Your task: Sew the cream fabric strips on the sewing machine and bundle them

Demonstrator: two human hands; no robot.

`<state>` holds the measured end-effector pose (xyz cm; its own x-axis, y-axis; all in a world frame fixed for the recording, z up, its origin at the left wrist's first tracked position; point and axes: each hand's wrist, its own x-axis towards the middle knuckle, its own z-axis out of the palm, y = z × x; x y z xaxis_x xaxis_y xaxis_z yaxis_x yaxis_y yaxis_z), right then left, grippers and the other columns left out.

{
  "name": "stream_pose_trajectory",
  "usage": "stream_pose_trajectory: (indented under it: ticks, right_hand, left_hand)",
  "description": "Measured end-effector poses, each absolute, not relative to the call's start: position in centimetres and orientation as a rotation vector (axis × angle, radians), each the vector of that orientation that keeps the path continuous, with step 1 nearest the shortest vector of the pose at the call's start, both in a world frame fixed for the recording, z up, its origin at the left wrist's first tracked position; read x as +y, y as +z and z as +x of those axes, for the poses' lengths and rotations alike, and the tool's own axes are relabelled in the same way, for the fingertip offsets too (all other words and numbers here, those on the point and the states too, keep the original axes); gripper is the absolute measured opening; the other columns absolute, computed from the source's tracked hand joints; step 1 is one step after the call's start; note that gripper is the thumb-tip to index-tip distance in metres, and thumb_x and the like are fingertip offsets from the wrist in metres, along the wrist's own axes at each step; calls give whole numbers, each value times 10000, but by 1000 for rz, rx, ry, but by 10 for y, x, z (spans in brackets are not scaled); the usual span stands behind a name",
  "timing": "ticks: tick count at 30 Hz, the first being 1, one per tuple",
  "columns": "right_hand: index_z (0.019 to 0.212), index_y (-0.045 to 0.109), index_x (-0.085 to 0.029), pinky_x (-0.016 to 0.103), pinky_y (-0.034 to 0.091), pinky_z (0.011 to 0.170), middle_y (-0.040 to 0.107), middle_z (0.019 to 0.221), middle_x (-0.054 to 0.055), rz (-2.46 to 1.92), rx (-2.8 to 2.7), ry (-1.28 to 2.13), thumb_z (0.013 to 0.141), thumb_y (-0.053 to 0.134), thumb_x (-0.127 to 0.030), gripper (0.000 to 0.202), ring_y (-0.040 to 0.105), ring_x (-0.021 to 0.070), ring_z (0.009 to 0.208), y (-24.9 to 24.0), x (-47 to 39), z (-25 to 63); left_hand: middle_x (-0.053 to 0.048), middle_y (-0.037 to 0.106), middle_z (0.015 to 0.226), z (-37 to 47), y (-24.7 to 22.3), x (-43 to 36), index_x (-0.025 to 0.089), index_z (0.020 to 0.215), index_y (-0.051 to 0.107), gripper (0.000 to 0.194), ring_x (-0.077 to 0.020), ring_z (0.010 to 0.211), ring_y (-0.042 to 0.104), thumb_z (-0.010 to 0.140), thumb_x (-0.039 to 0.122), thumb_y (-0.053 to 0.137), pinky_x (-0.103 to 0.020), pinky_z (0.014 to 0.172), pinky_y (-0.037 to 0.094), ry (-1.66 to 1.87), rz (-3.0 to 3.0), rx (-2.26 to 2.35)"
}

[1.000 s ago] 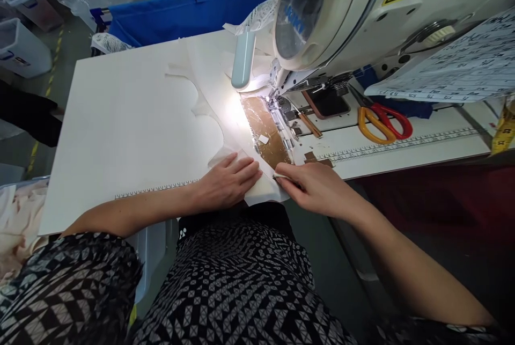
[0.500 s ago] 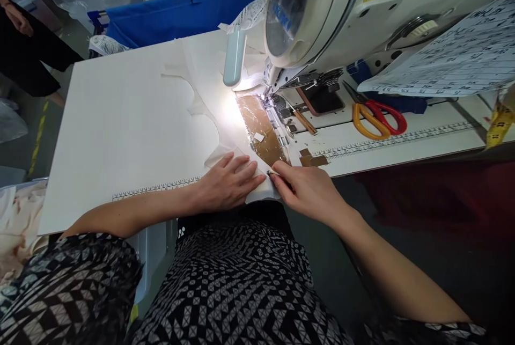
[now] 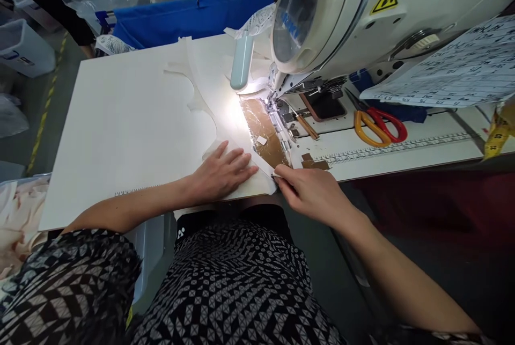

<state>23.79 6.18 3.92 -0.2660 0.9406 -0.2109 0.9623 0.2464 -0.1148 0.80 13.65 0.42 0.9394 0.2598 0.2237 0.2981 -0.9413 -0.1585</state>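
Note:
Thin white fabric (image 3: 205,85) lies across the white table, its curved edge running toward me from beside the sewing machine (image 3: 309,12). My left hand (image 3: 221,173) rests flat on the fabric near the table's front edge, fingers spread. Just right of it, my right hand (image 3: 306,186) pinches the corner of the fabric between thumb and forefinger; a small dark tip shows at the pinch. Between my hands and the needle area is a brown taped plate (image 3: 263,127) with a small white square (image 3: 261,140) on it.
Scissors (image 3: 374,126) with orange and red handles, a phone (image 3: 326,104) and a wooden-handled tool (image 3: 306,126) lie right of the needle. A pale green lamp (image 3: 242,63) stands over the fabric. Blue cloth (image 3: 169,20) hangs behind the table; a person's dark-clothed leg shows at upper left.
My left hand has slid slightly left, and the fabric near my right fingers looks straighter and flatter. The view has shifted a little. The person at upper left has moved.

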Motion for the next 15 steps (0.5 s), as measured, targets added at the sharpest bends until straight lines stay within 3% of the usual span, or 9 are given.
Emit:
stream_pose_trajectory:
  ticks: [7,15]
  right_hand:
    - [758,443,-232,301,176,530,640,639,49,1923,2417,-372,938,351,-312,217,537,199,556,38,80,225]
    - [741,350,-245,296,207,532,597,613,31,2015,2466,-427,946,333,-324,221,526,190,557,35,79,230]
  left_hand:
    - [-128,582,1360,9,4,140,96,1308,547,344,-243,1304,478,990,184,450,-429,1130,350,-311,-2975,-392]
    - [-137,601,1327,16,-2,129,103,1324,548,380,-261,1263,502,1008,242,391,-461,1073,373,-326,-3005,-357]
